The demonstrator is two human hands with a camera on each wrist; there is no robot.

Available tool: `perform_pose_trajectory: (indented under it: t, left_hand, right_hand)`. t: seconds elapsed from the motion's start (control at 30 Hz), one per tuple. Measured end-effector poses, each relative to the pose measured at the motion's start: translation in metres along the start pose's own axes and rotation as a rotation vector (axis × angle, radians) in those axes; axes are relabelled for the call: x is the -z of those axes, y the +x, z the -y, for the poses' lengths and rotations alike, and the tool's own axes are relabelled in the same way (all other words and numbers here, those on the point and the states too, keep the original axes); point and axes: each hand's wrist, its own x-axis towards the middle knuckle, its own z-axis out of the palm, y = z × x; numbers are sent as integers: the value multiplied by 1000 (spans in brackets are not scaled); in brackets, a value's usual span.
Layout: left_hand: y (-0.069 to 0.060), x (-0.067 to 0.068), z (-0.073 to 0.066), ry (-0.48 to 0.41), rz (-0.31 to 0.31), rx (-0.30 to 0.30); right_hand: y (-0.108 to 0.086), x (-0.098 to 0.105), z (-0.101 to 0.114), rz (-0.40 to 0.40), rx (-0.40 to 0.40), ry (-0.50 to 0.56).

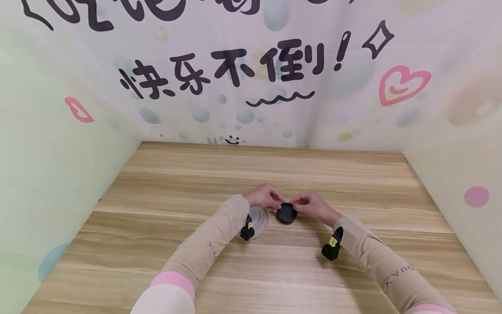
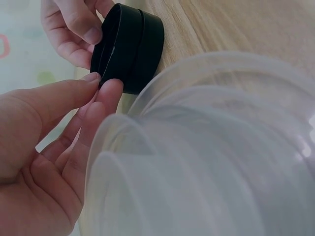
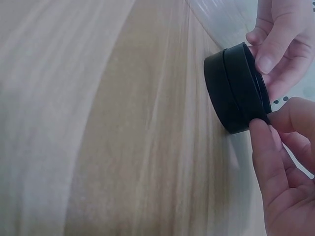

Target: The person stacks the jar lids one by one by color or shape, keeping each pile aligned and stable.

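Note:
Both hands meet at a shallow round black dish [image 1: 286, 214] near the middle of the table. It has a raised rim and a line around its side; whether it is one piece or two stacked I cannot tell. My left hand [image 1: 266, 196] pinches its rim on the left between thumb and fingertip. On the opposite side my right hand [image 1: 313, 206] pinches the rim with thumb and fingers. Close beside the left wrist stand clear plastic round containers [image 2: 206, 162], nested, with several rims showing; in the head view the left forearm partly covers them.
The wooden table [image 1: 251, 270] runs back to a printed cloth wall [image 1: 251, 117], with pale side walls at left and right. Black wrist cameras [image 1: 331, 249] hang under both sleeves, the left one in front of the clear plastic.

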Motion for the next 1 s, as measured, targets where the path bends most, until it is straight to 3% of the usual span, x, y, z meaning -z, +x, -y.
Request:
perform_pose_trajectory:
  t: [0.77, 1.0]
  left_hand:
    - [-2, -2, -1, 14, -4, -1]
    - [-2, 5, 3, 14, -3, -34]
  right_hand:
    - [-1, 2, -1, 22, -1, 11]
    - [-3, 5, 0, -9, -18, -9]
